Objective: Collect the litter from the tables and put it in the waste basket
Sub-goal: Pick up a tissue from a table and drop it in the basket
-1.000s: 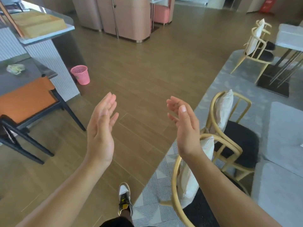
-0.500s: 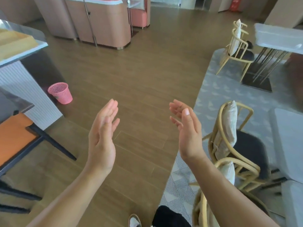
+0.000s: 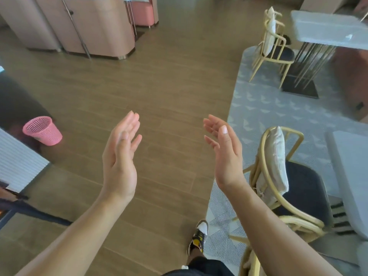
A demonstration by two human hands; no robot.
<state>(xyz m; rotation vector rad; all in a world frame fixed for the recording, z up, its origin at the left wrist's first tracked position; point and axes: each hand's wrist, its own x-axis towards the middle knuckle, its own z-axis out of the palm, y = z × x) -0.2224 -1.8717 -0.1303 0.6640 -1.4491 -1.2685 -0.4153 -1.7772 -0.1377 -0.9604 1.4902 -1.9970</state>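
Both your hands are raised in front of you over the wooden floor (image 3: pixel 169 82), with the forearms reaching up from the bottom corners of the view. Your left hand (image 3: pixel 120 156) stands on edge with its palm turned inward toward the other. Its fingers are straight, close together and pointing away from you, and the thumb lies along the palm side. Your right hand (image 3: pixel 226 154) mirrors it, palm facing left, fingers loosely spread and slightly bent, thumb up with its nail showing. The two hands are well apart with bare floor between them, and neither has hold of anything

The waste basket (image 3: pixel 42 130), pink and perforated, stands on the floor far to your left, near a white ribbed panel (image 3: pixel 18 162). On your right a grey patterned rug (image 3: pixel 258 108) carries a gold-framed chair (image 3: pixel 304 192) with a pale cushion (image 3: pixel 276 162), set beside a grey worktop (image 3: pixel 350 176) at the right edge. A second grey worktop (image 3: pixel 322 26) sits at the upper right with another gold chair (image 3: pixel 278 54) beside it. A small pale thing (image 3: pixel 348 36) lies near that worktop's right end, too blurred to name. One shoe (image 3: pixel 199 234) shows between your forearms
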